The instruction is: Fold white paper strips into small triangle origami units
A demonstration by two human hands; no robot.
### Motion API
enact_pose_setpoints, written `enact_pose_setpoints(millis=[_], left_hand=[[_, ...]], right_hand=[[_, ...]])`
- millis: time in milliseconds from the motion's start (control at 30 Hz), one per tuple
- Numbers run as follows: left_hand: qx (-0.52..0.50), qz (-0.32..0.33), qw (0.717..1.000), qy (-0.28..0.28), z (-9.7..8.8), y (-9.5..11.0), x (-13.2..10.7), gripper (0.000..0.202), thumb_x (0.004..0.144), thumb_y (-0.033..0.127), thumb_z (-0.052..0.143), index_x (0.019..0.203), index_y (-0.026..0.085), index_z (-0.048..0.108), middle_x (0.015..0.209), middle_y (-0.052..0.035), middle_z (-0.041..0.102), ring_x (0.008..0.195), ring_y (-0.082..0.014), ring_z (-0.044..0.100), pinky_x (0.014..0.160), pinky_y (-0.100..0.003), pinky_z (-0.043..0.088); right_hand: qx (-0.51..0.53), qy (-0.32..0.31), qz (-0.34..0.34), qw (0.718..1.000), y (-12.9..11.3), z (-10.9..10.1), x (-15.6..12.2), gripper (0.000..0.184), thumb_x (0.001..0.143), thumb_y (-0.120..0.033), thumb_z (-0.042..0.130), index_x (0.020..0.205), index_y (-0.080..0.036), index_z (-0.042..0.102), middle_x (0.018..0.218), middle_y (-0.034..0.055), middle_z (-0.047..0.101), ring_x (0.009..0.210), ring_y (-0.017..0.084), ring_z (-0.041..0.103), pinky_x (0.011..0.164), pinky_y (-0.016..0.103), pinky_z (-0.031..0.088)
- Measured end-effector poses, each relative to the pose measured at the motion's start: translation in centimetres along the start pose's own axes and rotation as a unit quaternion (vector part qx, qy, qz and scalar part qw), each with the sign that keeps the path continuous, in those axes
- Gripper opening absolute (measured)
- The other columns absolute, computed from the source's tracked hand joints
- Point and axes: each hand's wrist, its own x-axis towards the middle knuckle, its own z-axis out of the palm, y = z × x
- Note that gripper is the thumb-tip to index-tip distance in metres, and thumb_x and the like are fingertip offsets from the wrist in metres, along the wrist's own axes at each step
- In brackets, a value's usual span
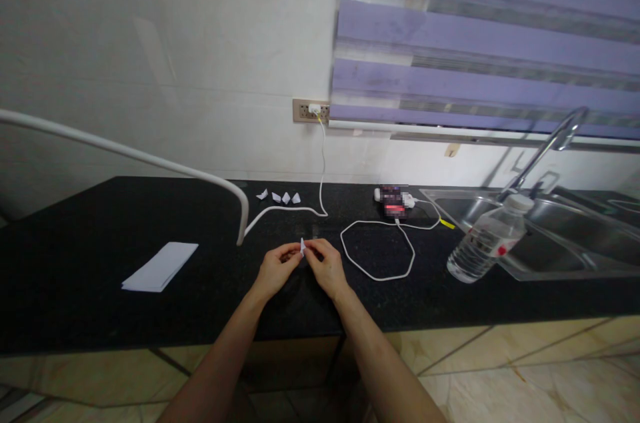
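Between my two hands, just above the black counter (220, 316), is a small folded piece of white paper (303, 246) with a pointed tip standing up. The fingers of my left hand (277, 271) pinch it from one side. From the other side, the thumb and fingers of my right hand (327, 267) close on it too. Several small folded paper pieces (286, 197) lie in a row farther back, near the wall. Off to the left rests a stack of white paper strips (161, 267). My fingers partly hide the piece I hold.
A white cable (295, 209) runs from the wall socket (311, 111) across the counter. Another cable loops (379, 279) beside a phone (394, 201) on the right. A water bottle (487, 239) stands by the steel sink (537, 256) with its faucet (550, 139).
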Motion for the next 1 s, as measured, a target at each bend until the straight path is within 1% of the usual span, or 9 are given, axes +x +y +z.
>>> enact_pose_setpoints(millis=[200, 333, 500, 600, 667, 767, 833, 933, 1000], left_hand=[[-0.010, 0.002, 1.000, -0.008, 0.0, -0.4, 0.1, 0.033, 0.063, 0.032, 0.061, 0.091, 0.014, 0.063, 0.084, -0.0056, 0.067, 0.076, -0.0168, 0.060, 0.075, -0.031, 0.046], [-0.004, -0.011, 1.000, 0.007, 0.0, -0.1, 0.1, 0.032, 0.063, 0.031, 0.060, 0.090, 0.015, 0.063, 0.082, -0.0052, 0.067, 0.071, -0.0161, 0.060, 0.071, -0.030, 0.047], [-0.011, -0.018, 0.999, 0.025, 0.0, 0.0, 0.2, 0.031, 0.062, 0.030, 0.060, 0.089, 0.015, 0.063, 0.081, -0.0048, 0.066, 0.070, -0.0159, 0.060, 0.070, -0.030, 0.047], [0.003, 0.000, 1.000, 0.025, -0.1, -0.4, 0.3, 0.028, 0.063, 0.031, 0.060, 0.086, 0.015, 0.063, 0.080, -0.0043, 0.065, 0.071, -0.0157, 0.059, 0.070, -0.028, 0.046], [0.010, 0.013, 1.000, 0.024, -0.1, -0.5, 0.3, 0.027, 0.064, 0.032, 0.059, 0.085, 0.015, 0.062, 0.080, -0.0040, 0.065, 0.072, -0.0154, 0.059, 0.070, -0.027, 0.045], [0.027, 0.031, 0.998, 0.042, -0.1, -0.2, 0.2, 0.024, 0.066, 0.033, 0.057, 0.083, 0.016, 0.062, 0.084, -0.0036, 0.064, 0.077, -0.0153, 0.058, 0.073, -0.026, 0.043], [0.051, 0.032, 0.997, 0.055, -0.2, 0.3, 0.1, 0.024, 0.070, 0.035, 0.053, 0.080, 0.016, 0.062, 0.080, -0.0028, 0.064, 0.077, -0.0152, 0.057, 0.073, -0.026, 0.042], [0.078, 0.024, 0.996, 0.032, -0.3, 0.9, -0.2, 0.030, 0.075, 0.041, 0.045, 0.074, 0.017, 0.063, 0.071, -0.0014, 0.062, 0.071, -0.0150, 0.056, 0.071, -0.025, 0.040], [0.085, 0.024, 0.996, 0.016, -0.4, 1.0, -0.3, 0.032, 0.075, 0.042, 0.044, 0.072, 0.017, 0.063, 0.069, -0.0005, 0.061, 0.070, -0.0147, 0.055, 0.069, -0.025, 0.039]], right_hand=[[0.001, 0.004, -0.001, 1.000, 0.0, 0.0, 0.0, 0.018, 0.077, -0.020, 0.048, 0.089, -0.021, 0.063, 0.085, 0.0041, 0.058, 0.074, 0.014, 0.054, 0.068, 0.025, 0.043], [0.015, 0.012, 0.006, 1.000, 0.2, 0.1, 0.0, 0.018, 0.076, -0.019, 0.049, 0.089, -0.021, 0.062, 0.084, 0.0038, 0.058, 0.073, 0.014, 0.054, 0.066, 0.025, 0.044], [0.042, 0.024, 0.033, 0.998, 0.8, 0.3, 0.1, 0.021, 0.079, -0.020, 0.045, 0.090, -0.020, 0.062, 0.088, 0.0042, 0.061, 0.082, 0.016, 0.055, 0.076, 0.029, 0.043], [0.058, 0.007, 0.056, 0.997, 0.9, 0.3, 0.0, 0.019, 0.078, -0.024, 0.047, 0.089, -0.020, 0.062, 0.085, 0.0037, 0.062, 0.077, 0.016, 0.056, 0.073, 0.028, 0.044], [0.060, 0.002, 0.058, 0.996, 0.8, 0.3, 0.0, 0.017, 0.077, -0.025, 0.048, 0.087, -0.019, 0.062, 0.082, 0.0031, 0.062, 0.072, 0.015, 0.056, 0.069, 0.027, 0.045], [0.040, 0.030, 0.039, 0.998, 0.5, 0.2, 0.0, 0.015, 0.077, -0.024, 0.048, 0.083, -0.019, 0.061, 0.079, 0.0026, 0.060, 0.071, 0.014, 0.055, 0.068, 0.025, 0.044], [0.017, 0.048, 0.019, 0.999, 0.2, 0.0, 0.0, 0.013, 0.077, -0.022, 0.048, 0.081, -0.019, 0.060, 0.079, 0.0028, 0.059, 0.071, 0.014, 0.054, 0.067, 0.025, 0.043], [-0.002, 0.040, -0.021, 0.999, -0.2, 0.0, 0.1, 0.013, 0.077, -0.019, 0.048, 0.079, -0.020, 0.061, 0.080, 0.0034, 0.057, 0.074, 0.014, 0.053, 0.068, 0.025, 0.043], [-0.006, 0.027, -0.042, 0.999, -0.3, 0.0, 0.1, 0.014, 0.077, -0.018, 0.048, 0.078, -0.020, 0.061, 0.083, 0.0040, 0.057, 0.079, 0.015, 0.053, 0.071, 0.025, 0.043]])
